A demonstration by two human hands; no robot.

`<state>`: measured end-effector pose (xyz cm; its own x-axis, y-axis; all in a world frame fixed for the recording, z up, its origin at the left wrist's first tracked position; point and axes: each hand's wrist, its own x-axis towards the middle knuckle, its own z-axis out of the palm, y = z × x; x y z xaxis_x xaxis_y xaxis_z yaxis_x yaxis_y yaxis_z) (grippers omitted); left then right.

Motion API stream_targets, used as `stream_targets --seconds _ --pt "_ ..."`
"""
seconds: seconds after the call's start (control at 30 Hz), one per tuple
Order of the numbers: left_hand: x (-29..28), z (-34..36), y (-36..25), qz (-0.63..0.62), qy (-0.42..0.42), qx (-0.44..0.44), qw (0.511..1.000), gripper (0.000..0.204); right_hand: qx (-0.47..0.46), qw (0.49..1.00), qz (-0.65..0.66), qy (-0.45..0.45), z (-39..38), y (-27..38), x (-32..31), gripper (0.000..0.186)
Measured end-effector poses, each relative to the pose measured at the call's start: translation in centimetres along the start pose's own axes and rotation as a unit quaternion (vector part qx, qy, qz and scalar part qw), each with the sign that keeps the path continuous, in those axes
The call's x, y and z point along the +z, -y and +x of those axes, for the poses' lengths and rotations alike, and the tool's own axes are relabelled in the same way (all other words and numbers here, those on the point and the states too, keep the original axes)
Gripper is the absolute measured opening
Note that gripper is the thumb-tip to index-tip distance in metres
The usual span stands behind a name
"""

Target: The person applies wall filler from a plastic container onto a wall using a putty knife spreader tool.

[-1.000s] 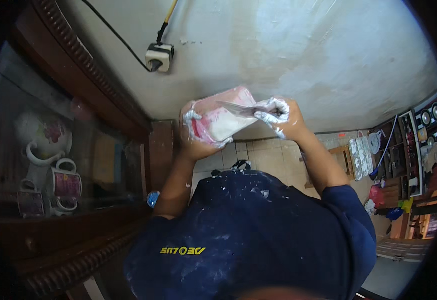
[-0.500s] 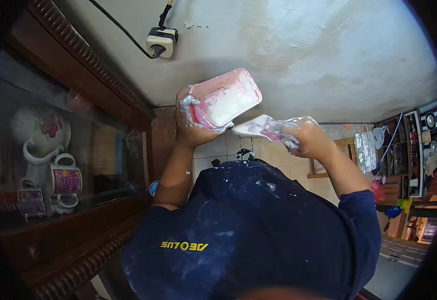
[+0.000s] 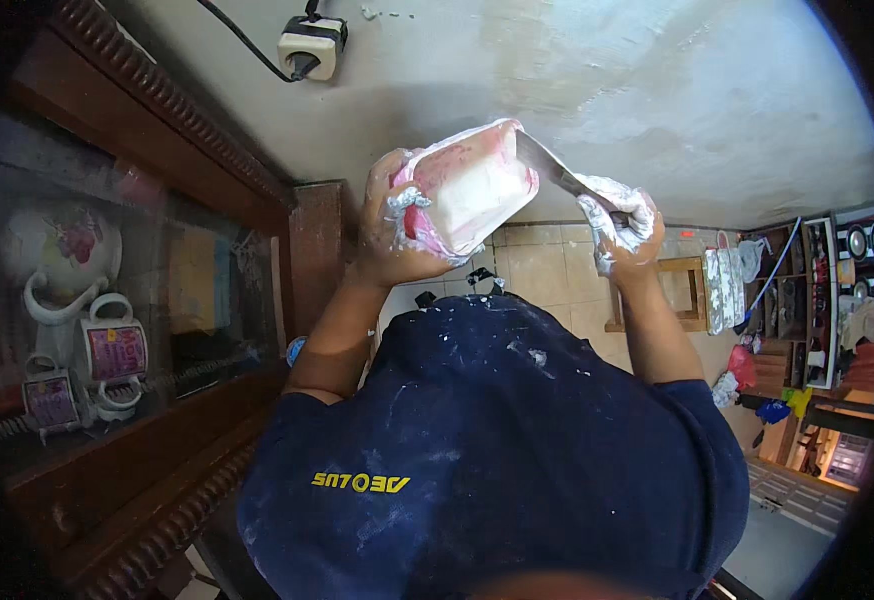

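My left hand (image 3: pixel 394 228) is wrapped around the left end of a pinkish tub (image 3: pixel 454 158), which extends rightward from that grip with white paste (image 3: pixel 472 203) inside (smeared on both my hands, too). My right hand (image 3: pixel 629 228) clasps a scraper (image 3: pixel 549 166), its blade angling left and away from that fist to the tub's far right corner; I cannot tell whether they touch. Beyond both grips stands a patchy grey wall (image 3: pixel 657 110).

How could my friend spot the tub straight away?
Find the big pale wall at the top. In front of it, the left hand grips the tub. It's the pink-and-white one with rounded corners, unlike the thin, flat scraper in the right hand.
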<state>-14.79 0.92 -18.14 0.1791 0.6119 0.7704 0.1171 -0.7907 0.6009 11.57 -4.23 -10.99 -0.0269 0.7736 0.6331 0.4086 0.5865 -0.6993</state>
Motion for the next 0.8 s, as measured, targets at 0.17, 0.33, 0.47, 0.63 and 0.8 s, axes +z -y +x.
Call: stream_targets --seconds 0.17,0.33,0.47,0.63,0.8 --pt "0.5 -0.9 -0.3 -0.021 -0.034 -0.026 0.999 0.091 0.292 0.812 0.476 -0.168 -2.0 -2.3 3.7 0.026" --pt "1.0 -1.2 0.7 -0.027 -0.049 -0.028 0.998 0.089 0.463 0.721 0.496 -0.138 -4.2 -4.3 5.7 0.017" --pt "1.4 -1.5 1.1 -0.047 -0.062 -0.056 0.995 0.088 0.489 0.77 0.407 -0.053 -6.0 -6.1 4.3 0.014" --pt "1.4 -1.1 1.0 -0.049 -0.039 -0.092 0.994 0.089 0.504 0.775 0.381 0.005 -7.7 -7.1 2.7 0.018" --pt "1.8 -1.2 0.5 -0.042 -0.019 -0.069 0.997 0.092 0.518 0.747 0.416 0.023 -9.8 -6.6 0.1 0.019"
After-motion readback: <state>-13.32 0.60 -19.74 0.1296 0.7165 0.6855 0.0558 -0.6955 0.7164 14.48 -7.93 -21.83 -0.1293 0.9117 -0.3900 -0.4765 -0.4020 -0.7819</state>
